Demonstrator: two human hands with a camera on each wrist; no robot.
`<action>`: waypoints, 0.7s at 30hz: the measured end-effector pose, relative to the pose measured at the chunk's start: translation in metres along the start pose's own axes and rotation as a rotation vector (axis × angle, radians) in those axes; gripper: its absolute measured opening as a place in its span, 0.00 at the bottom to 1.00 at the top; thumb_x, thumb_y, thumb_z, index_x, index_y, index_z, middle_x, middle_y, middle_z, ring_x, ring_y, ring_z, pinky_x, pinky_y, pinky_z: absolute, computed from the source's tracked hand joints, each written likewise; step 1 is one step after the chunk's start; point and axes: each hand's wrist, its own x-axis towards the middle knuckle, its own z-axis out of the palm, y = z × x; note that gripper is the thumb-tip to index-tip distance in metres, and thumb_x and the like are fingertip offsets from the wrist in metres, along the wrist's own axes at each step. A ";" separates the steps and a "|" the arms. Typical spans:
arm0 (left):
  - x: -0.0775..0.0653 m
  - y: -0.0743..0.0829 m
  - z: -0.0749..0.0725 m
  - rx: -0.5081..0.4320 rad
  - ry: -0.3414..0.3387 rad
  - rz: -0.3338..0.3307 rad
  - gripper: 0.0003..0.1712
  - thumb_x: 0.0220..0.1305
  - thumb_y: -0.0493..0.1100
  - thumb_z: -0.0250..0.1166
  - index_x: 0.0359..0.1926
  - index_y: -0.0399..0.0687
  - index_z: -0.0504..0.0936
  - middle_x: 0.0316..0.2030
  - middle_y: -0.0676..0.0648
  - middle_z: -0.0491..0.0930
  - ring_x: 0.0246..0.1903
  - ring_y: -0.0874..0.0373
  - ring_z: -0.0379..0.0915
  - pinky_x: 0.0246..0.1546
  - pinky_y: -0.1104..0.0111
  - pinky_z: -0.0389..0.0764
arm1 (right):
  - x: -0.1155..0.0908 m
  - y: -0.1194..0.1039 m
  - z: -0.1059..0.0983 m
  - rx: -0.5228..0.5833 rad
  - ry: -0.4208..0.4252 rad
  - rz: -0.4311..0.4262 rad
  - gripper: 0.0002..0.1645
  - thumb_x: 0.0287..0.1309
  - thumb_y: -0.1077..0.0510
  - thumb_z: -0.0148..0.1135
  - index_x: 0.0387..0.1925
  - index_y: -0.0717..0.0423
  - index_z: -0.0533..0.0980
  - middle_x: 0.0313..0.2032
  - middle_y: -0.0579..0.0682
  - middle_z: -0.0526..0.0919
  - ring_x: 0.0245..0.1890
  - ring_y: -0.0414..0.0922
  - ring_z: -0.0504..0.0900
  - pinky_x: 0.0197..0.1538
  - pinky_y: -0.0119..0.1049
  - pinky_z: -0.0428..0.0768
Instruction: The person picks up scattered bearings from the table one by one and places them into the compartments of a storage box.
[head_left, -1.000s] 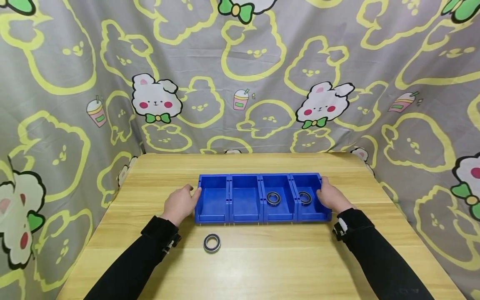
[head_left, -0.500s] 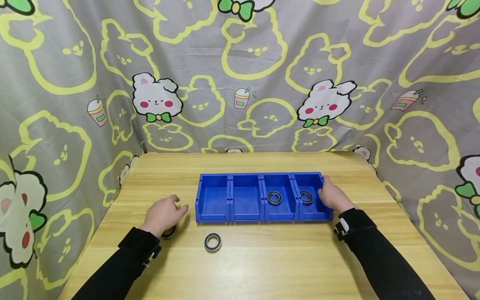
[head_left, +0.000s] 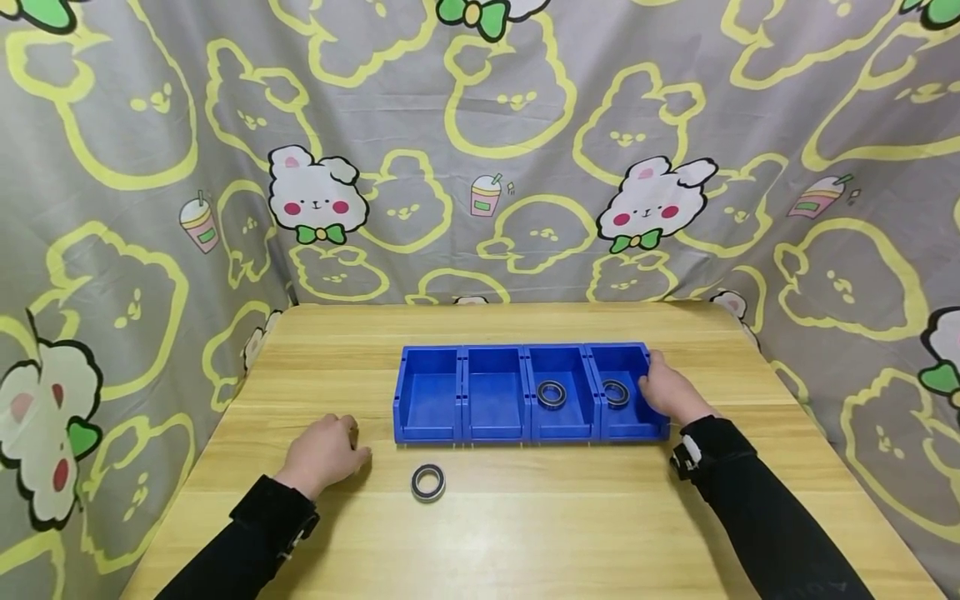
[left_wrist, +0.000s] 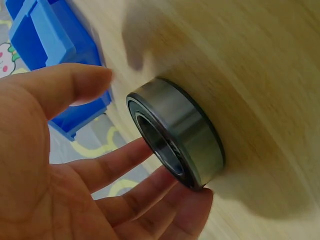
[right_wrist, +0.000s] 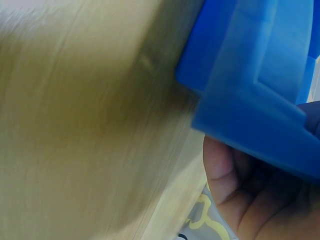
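My left hand [head_left: 322,454] is lowered over a ball bearing [left_wrist: 175,132] lying on the table. In the left wrist view its fingertips reach along the bearing's edge, while the thumb stays apart from it. The head view hides that bearing behind the hand. A row of joined blue storage bins [head_left: 495,433] stands at mid-table. At its right end my right hand [head_left: 670,390] grips the outer wall, thumb over the inner side and fingers outside. One bearing [head_left: 551,395] lies in the second bin from the right, and another bearing [head_left: 616,394] in the rightmost bin.
A further bearing [head_left: 428,483] lies flat on the wooden table [head_left: 525,533], in front of the leftmost bin. Patterned grey curtains [head_left: 517,167] hang behind the table and along both sides.
My left hand has let go of the bins' left end and moved left and toward me, down to the bearing there. The right hand keeps its grip on the bins.
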 end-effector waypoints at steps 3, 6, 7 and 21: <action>-0.004 0.001 0.000 -0.008 -0.007 -0.011 0.21 0.54 0.46 0.70 0.46 0.37 0.81 0.36 0.41 0.77 0.29 0.51 0.71 0.26 0.59 0.74 | 0.000 -0.001 -0.002 -0.001 0.001 0.003 0.36 0.74 0.61 0.39 0.70 0.81 0.39 0.60 0.85 0.63 0.58 0.72 0.72 0.57 0.64 0.73; -0.007 0.000 0.000 -0.013 -0.008 -0.011 0.20 0.52 0.44 0.70 0.45 0.38 0.81 0.36 0.40 0.76 0.29 0.50 0.70 0.26 0.59 0.74 | 0.000 0.000 -0.002 0.002 0.002 0.005 0.36 0.74 0.61 0.39 0.70 0.80 0.38 0.60 0.85 0.63 0.58 0.72 0.72 0.57 0.64 0.73; -0.008 0.000 -0.001 -0.009 -0.006 -0.008 0.19 0.52 0.43 0.70 0.45 0.39 0.81 0.36 0.41 0.75 0.29 0.50 0.70 0.26 0.59 0.74 | 0.000 0.000 -0.002 0.003 0.005 0.004 0.36 0.74 0.61 0.39 0.70 0.80 0.38 0.60 0.85 0.63 0.58 0.72 0.73 0.57 0.63 0.73; -0.010 -0.004 0.004 -0.022 0.009 0.030 0.19 0.45 0.40 0.74 0.39 0.40 0.80 0.31 0.43 0.73 0.28 0.50 0.70 0.29 0.58 0.75 | 0.002 0.005 0.001 0.003 0.017 -0.006 0.36 0.73 0.61 0.39 0.70 0.81 0.39 0.58 0.84 0.67 0.55 0.70 0.76 0.54 0.62 0.75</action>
